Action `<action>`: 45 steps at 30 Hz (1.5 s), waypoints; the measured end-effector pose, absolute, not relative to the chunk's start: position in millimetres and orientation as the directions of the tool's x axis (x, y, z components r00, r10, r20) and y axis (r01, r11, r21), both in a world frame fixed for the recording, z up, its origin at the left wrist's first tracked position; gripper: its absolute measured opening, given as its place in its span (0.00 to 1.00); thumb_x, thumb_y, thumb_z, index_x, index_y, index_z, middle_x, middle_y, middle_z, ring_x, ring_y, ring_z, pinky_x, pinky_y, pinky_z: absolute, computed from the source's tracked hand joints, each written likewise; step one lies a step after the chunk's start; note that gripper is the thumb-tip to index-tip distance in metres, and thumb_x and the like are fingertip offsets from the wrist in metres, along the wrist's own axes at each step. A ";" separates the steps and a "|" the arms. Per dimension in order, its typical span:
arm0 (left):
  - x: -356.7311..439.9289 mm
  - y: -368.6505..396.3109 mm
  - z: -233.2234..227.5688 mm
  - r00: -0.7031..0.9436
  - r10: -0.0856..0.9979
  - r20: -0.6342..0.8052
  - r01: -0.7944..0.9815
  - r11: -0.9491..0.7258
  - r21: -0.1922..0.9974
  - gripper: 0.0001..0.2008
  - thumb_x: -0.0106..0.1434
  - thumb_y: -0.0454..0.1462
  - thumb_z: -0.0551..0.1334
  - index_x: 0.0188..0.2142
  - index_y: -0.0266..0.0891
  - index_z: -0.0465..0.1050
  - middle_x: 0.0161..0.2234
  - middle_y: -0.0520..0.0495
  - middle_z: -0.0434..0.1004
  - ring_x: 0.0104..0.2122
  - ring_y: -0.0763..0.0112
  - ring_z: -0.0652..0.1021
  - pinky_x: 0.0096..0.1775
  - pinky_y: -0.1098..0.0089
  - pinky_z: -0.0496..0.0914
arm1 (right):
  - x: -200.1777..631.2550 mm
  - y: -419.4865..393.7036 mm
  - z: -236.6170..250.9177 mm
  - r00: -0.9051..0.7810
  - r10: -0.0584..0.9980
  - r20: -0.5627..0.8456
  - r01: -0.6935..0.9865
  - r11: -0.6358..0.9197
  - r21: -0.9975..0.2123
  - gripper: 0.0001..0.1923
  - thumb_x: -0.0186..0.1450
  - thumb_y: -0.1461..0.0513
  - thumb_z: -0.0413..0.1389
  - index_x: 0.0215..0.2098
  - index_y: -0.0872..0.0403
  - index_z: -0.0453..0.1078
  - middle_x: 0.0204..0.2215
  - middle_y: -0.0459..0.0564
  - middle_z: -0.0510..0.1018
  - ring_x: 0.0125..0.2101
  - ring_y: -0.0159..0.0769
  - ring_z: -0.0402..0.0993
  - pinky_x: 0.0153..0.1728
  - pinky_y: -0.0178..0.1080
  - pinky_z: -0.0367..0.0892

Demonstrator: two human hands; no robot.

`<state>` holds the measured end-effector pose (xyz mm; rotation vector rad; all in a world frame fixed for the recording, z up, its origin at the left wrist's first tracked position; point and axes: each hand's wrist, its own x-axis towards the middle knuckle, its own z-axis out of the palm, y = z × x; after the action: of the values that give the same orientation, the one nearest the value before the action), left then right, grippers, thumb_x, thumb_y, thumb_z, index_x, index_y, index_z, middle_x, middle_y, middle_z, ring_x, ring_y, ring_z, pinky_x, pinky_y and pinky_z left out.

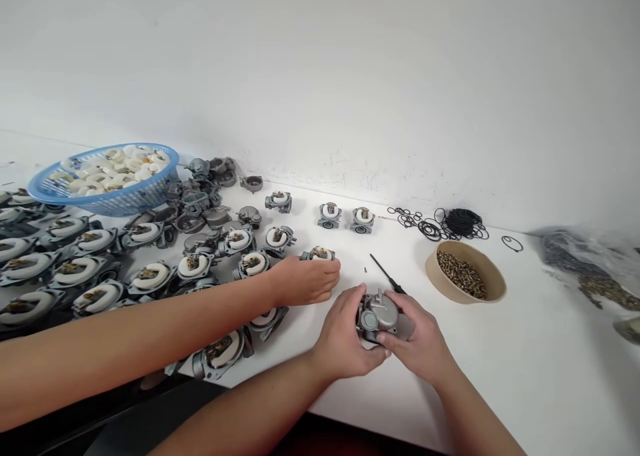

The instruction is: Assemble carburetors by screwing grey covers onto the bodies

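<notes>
Both our hands meet low at centre of the white worktop (500, 376). Left hand (345, 339) and right hand (417, 339) each have their grip clenched around one grey metal carburettor body (376, 315), held just above the worktop between them, its round cap facing us. A third arm, a co-worker's, reaches in from the left; that hand (307, 281) rests flat by a carburettor with white float (318, 253). Just beyond our fingers lies a black screwdriver (387, 276). Right of it, a tan bowl of brass screws (465, 273); behind, black O-rings (440, 224). Far left, a blue basket (107, 179).
</notes>
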<state>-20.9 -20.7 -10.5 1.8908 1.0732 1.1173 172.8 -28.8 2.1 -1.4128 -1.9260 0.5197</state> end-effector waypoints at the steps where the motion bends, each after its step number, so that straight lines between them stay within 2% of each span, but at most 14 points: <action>1: -20.6 -21.5 -10.4 0.288 0.891 0.350 0.319 -0.434 0.842 0.48 0.46 0.43 0.71 0.63 0.34 0.52 0.57 0.30 0.66 0.57 0.44 0.70 0.57 0.47 0.66 | 173.4 -29.1 3.3 -0.207 0.933 0.295 0.655 0.356 -0.666 0.30 0.60 0.53 0.62 0.58 0.52 0.66 0.50 0.57 0.75 0.48 0.50 0.74 0.49 0.52 0.72; 4: -19.6 -22.5 -11.9 0.288 0.885 0.367 0.333 -0.452 0.828 0.46 0.50 0.44 0.70 0.63 0.35 0.51 0.58 0.30 0.65 0.57 0.44 0.70 0.57 0.45 0.65 | 175.8 -30.5 5.8 -0.304 0.908 0.288 0.608 0.418 -0.675 0.31 0.64 0.59 0.57 0.64 0.51 0.59 0.56 0.57 0.70 0.54 0.49 0.69 0.53 0.52 0.70; 8: -17.6 -23.2 -15.6 0.257 0.890 0.377 0.333 -0.448 0.830 0.44 0.53 0.43 0.68 0.64 0.36 0.49 0.58 0.30 0.65 0.57 0.45 0.70 0.56 0.45 0.66 | 178.9 -32.4 4.0 -0.343 0.900 0.269 0.598 0.430 -0.676 0.35 0.61 0.67 0.54 0.66 0.50 0.55 0.58 0.56 0.67 0.58 0.48 0.64 0.57 0.53 0.66; 14: -15.9 -23.0 -15.7 0.217 0.900 0.378 0.329 -0.432 0.840 0.49 0.48 0.41 0.70 0.64 0.38 0.48 0.58 0.32 0.68 0.55 0.46 0.73 0.54 0.47 0.70 | 180.0 -32.0 0.4 -0.351 0.892 0.285 0.607 0.448 -0.656 0.36 0.61 0.68 0.53 0.66 0.47 0.56 0.57 0.54 0.68 0.56 0.47 0.66 0.55 0.51 0.69; 21: -11.2 -20.2 -9.4 0.141 0.932 0.333 0.373 -0.362 0.854 0.46 0.42 0.41 0.73 0.59 0.36 0.58 0.55 0.33 0.72 0.52 0.46 0.75 0.53 0.47 0.71 | 178.4 -31.1 -4.2 -0.385 0.858 0.340 0.609 0.513 -0.605 0.42 0.58 0.73 0.47 0.69 0.46 0.50 0.57 0.54 0.67 0.56 0.46 0.65 0.55 0.52 0.68; 26: -7.1 -22.6 -2.9 0.069 0.958 0.280 0.371 -0.285 0.884 0.42 0.40 0.40 0.74 0.55 0.37 0.63 0.49 0.37 0.76 0.48 0.50 0.78 0.51 0.51 0.74 | 177.3 -34.2 -7.0 -0.415 0.845 0.338 0.631 0.535 -0.562 0.46 0.58 0.73 0.46 0.72 0.47 0.40 0.60 0.57 0.63 0.59 0.49 0.61 0.55 0.55 0.68; 29: -6.0 -24.2 -2.3 0.042 0.963 0.267 0.368 -0.263 0.892 0.42 0.40 0.40 0.74 0.54 0.37 0.64 0.48 0.39 0.76 0.47 0.52 0.79 0.51 0.53 0.75 | 176.2 -37.4 -8.3 -0.421 0.846 0.326 0.649 0.532 -0.543 0.48 0.56 0.73 0.45 0.72 0.48 0.37 0.60 0.58 0.62 0.59 0.49 0.61 0.55 0.56 0.68; 38: -6.7 -23.8 -5.6 0.025 0.946 0.323 0.365 -0.309 0.878 0.43 0.39 0.39 0.74 0.55 0.38 0.61 0.48 0.39 0.76 0.47 0.54 0.79 0.50 0.54 0.75 | 169.6 -43.1 -9.5 -0.376 0.856 0.355 0.699 0.513 -0.498 0.49 0.54 0.74 0.46 0.72 0.49 0.38 0.59 0.59 0.63 0.59 0.51 0.62 0.54 0.57 0.70; 45: -9.9 -18.6 -5.6 0.098 0.959 0.266 0.304 -0.284 0.909 0.44 0.39 0.38 0.73 0.56 0.41 0.58 0.50 0.41 0.76 0.46 0.56 0.80 0.50 0.56 0.75 | 170.6 -42.0 -6.0 -0.346 0.852 0.392 0.684 0.516 -0.516 0.46 0.56 0.73 0.47 0.71 0.48 0.44 0.60 0.57 0.64 0.60 0.49 0.63 0.55 0.52 0.71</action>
<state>-9.9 -18.6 -5.6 1.6880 1.2533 1.2039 170.6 -42.0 -6.0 -1.2469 -2.1294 0.3457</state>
